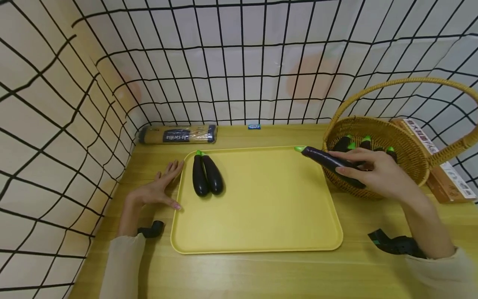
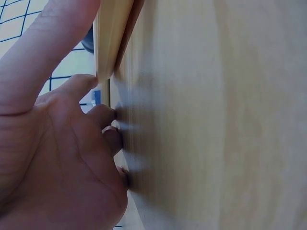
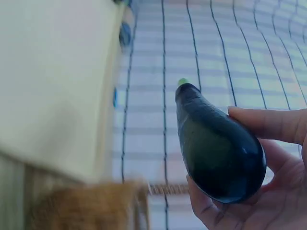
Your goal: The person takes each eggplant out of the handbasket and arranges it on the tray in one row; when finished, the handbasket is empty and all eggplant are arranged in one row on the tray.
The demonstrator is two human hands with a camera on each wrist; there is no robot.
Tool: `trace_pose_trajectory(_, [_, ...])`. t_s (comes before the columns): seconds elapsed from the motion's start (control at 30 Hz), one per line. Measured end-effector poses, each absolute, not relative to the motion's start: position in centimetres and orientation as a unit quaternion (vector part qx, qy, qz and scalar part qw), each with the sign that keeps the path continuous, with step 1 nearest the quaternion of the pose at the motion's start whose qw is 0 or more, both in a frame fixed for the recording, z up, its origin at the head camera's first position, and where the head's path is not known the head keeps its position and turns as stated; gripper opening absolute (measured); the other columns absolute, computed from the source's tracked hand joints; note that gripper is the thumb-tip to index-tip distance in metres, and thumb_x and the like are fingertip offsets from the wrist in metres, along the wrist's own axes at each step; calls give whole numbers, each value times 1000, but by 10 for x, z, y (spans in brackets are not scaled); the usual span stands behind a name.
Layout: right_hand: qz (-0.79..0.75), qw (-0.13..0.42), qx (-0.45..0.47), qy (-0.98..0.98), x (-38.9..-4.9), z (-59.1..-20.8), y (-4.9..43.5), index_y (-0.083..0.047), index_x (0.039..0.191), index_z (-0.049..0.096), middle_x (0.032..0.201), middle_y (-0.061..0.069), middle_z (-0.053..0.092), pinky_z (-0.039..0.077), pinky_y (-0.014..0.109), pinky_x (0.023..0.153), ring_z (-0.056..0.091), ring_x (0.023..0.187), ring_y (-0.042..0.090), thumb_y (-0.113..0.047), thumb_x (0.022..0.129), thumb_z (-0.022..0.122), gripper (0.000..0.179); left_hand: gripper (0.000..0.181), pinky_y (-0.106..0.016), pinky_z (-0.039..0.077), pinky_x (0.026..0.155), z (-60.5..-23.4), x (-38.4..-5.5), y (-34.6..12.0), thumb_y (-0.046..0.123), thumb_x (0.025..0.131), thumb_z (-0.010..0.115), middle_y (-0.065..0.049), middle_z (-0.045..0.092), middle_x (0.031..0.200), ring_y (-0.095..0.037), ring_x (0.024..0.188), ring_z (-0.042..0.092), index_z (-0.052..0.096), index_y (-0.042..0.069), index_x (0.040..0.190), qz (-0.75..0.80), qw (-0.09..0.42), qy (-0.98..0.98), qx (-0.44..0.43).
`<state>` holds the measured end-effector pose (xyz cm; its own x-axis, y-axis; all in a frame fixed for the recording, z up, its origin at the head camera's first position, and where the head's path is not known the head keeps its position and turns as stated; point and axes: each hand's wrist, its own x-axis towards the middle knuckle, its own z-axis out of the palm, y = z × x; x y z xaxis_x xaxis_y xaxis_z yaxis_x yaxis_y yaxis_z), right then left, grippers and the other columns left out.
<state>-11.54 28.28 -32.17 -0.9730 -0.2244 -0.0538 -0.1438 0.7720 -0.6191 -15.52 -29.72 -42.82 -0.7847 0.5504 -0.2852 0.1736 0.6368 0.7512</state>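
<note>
My right hand (image 1: 377,170) grips a dark purple eggplant (image 1: 328,162) between thumb and fingers, its green stem end pointing left over the tray's back right corner. The right wrist view shows the same eggplant (image 3: 216,148) from its round end. Two more eggplants (image 1: 200,176) (image 1: 213,174) lie side by side at the left of the yellow tray (image 1: 261,207), stems toward the back. At the tray's left edge rests my left hand (image 1: 158,191), fingers spread, thumb at the rim. In the left wrist view its fingertips (image 2: 112,139) touch the wooden table.
A wicker basket (image 1: 418,166) with a tall handle holds several eggplants at the right. Behind it leans a brown box (image 1: 448,178). A clear-wrapped package (image 1: 177,134) lies behind the tray, near a small blue packet (image 1: 254,126). Black wire grid (image 1: 242,62) stands along the back and sides.
</note>
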Motion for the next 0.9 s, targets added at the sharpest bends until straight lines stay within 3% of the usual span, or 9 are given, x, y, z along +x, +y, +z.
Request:
trace_pose_trajectory(0.07, [-334,62,-108,934,-118,-326,264,-23,144,64,140,22,62,44,38,77,60,112,36,-37,100,69,47,141,-72,-24,118,-429,-156,-297,33,73,95,-23,-29,168,-45,154,-32,-8,8,166,368,254,870,208])
trace_pose_trajectory(0.13, [-347,54,-119,929,-120,-333,243,-23,144,64,133,18,64,41,28,63,55,84,24,-36,100,69,46,141,-72,-24,118,-429,-156,-297,33,73,95,-23,-29,168,-45,154,-32,-8,8,166,367,255,870,207])
trace_pose_trajectory(0.2, [-371,47,-127,919,-124,-341,223,-20,144,64,129,17,65,45,23,59,52,78,20,-34,100,70,46,141,-72,-24,118,-429,-157,-297,33,73,95,-23,-29,168,-45,154,-32,-8,8,166,366,255,871,206])
trace_pose_trajectory(0.27, [-393,48,-129,909,-128,-349,204,-18,143,64,128,18,66,48,22,58,58,82,23,-30,100,71,45,141,-71,-23,119,-429,-158,-297,34,72,95,-22,-29,168,-45,154,-31,-8,9,166,366,256,871,204])
trace_pose_trajectory(0.37, [-411,47,-126,902,-135,-360,177,-16,140,66,130,20,68,51,23,61,65,106,32,-26,99,72,43,142,-71,-22,120,-428,-159,-295,35,72,95,-21,-28,168,-45,155,-30,-7,10,166,363,255,872,204])
trace_pose_trajectory(0.47, [-416,51,-120,900,-143,-369,154,-16,139,68,128,20,70,45,24,57,65,112,36,-23,97,73,42,141,-71,-21,120,-428,-159,-294,35,72,95,-21,-28,169,-44,155,-29,-7,10,166,361,256,873,204])
trace_pose_trajectory(0.6, [-421,66,-123,896,-151,-375,124,-16,137,69,125,19,71,43,24,57,66,113,36,-20,96,74,42,141,-71,-21,120,-429,-159,-293,35,72,95,-21,-29,169,-44,155,-30,-7,10,166,360,257,873,206])
trace_pose_trajectory(0.77, [-417,91,-133,894,-161,-380,92,-15,135,70,130,20,70,50,24,65,70,115,36,-17,95,74,41,142,-71,-22,119,-430,-157,-294,34,73,95,-22,-29,168,-44,154,-30,-9,8,166,355,253,875,209])
trace_pose_trajectory(0.9, [-417,103,-124,894,-170,-387,71,-16,135,71,133,16,71,50,25,69,72,108,31,-16,94,73,41,142,-71,-22,119,-431,-157,-296,34,73,95,-22,-29,168,-44,155,-30,-9,8,166,353,252,877,208])
